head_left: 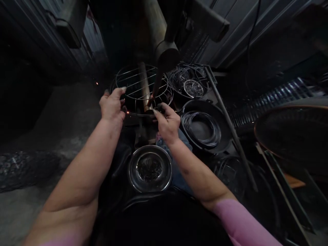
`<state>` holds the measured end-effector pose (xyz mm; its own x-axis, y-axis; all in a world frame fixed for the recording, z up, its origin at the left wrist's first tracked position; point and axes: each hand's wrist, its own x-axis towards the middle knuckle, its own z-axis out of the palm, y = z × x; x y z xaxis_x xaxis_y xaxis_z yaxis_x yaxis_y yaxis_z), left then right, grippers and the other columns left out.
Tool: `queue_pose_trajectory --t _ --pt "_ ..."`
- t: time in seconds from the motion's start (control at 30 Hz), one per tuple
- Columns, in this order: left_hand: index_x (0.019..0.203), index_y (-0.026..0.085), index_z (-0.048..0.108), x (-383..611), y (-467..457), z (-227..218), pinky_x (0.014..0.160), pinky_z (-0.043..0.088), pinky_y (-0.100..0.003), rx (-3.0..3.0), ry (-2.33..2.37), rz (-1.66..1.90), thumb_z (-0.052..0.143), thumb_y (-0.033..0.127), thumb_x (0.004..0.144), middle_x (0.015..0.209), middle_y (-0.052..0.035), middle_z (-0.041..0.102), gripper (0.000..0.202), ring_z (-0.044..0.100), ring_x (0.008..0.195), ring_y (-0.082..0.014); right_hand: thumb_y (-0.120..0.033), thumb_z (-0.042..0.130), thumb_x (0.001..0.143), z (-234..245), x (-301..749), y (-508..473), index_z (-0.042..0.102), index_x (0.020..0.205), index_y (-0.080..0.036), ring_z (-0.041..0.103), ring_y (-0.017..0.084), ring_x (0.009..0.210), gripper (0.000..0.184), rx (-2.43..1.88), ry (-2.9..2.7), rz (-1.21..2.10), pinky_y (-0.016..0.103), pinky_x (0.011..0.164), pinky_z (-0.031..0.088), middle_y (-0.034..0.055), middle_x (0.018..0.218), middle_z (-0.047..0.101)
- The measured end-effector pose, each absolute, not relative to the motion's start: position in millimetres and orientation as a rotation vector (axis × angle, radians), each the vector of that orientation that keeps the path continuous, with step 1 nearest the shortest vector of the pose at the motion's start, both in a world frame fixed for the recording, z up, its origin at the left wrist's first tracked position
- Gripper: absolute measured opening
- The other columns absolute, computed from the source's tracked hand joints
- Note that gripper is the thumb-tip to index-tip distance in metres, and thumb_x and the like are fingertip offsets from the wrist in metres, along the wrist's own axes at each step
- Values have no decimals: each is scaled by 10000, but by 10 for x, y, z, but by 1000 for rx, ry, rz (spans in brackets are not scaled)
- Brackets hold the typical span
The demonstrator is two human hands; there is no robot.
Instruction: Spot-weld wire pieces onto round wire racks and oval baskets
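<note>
A round wire rack [133, 91] with parallel bars and lower wire rings sits around a copper-coloured lower rod [145, 82] of what looks like a spot welder. The pointed upper electrode [156, 83] comes down to the rod's end, where the metal glows orange. My left hand [112, 104] is closed on the rack's left side, thumb toward the upper rim. My right hand [168, 123] is pinched at the rack's near right side, close to the electrode tip; whatever its fingertips hold is hidden. Small sparks [127, 112] show near my left fingers.
In my lap stands a shiny metal bowl [133, 171] holding small wire pieces. To the right, a dark pan [225, 136] holds coiled wire [188, 128]. Behind it lie tangled wire pieces [176, 77]. A long metal bar [230, 126] slants along the right side. The machine's thick cylinder [166, 53] hangs overhead.
</note>
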<state>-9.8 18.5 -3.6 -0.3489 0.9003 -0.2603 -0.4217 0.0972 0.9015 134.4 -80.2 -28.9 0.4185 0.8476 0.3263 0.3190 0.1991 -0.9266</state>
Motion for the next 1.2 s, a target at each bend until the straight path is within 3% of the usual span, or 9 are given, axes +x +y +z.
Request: queue_pose_trajectory --t 0.1,0.2,0.33,0.6,0.77,0.9,1.0,1.2 --pt "870 170 513 -177 323 -6 482 331 -234 633 1280 1493 760 249 600 713 19 539 374 509 571 -111 -289 567 852 -343 1361 -1174 700 996 -189 656 177 885 221 -1581 -1478 452 291 811 510 57 970 695" --pt "855 158 514 -223 363 21 476 306 -232 621 1316 1417 747 172 566 698 14 543 372 498 543 -109 -222 584 802 -517 1284 -1578 739 870 -172 677 229 868 176 -1958 -2093 706 319 781 516 93 884 718" --pt "777 159 509 -248 201 2 450 296 -212 561 1313 1457 730 176 543 671 9 545 323 505 535 -107 -184 548 776 -849 1121 -1913 738 930 -94 697 292 881 261 -2356 -2376 828 343 731 527 192 959 712" --pt "751 186 455 -251 -66 24 417 319 -177 485 1264 1541 726 178 505 664 32 540 366 520 554 -102 -157 513 762 -952 1145 -2009 727 926 -131 690 258 882 270 -2288 -2382 819 307 733 506 150 1002 705" --pt "790 190 469 -261 -68 50 414 339 -182 447 1229 1553 735 171 494 672 36 543 398 506 533 -96 -107 528 701 -701 1359 -1861 694 775 -153 652 189 822 187 -1848 -2047 1097 268 757 480 68 850 709" --pt "852 200 477 -288 -65 43 440 396 -205 364 1202 1544 763 142 454 666 35 547 494 539 583 -128 -208 596 728 -322 1494 -1519 686 816 -176 587 125 563 129 -1397 -1421 1364 237 558 471 -14 658 657" --pt "819 197 480 -297 -83 42 440 413 -219 372 1176 1580 784 146 430 653 31 545 497 528 583 -132 -301 718 680 -3 1449 -1201 693 804 -182 581 116 504 173 -1146 -1039 1301 232 506 464 -21 607 651" --pt "755 182 486 -271 -184 57 435 402 -213 454 1138 1666 796 203 449 689 32 538 437 501 537 -101 -281 820 548 135 1205 -796 707 724 -159 625 139 505 242 -1020 -673 1217 221 458 449 -8 575 653"
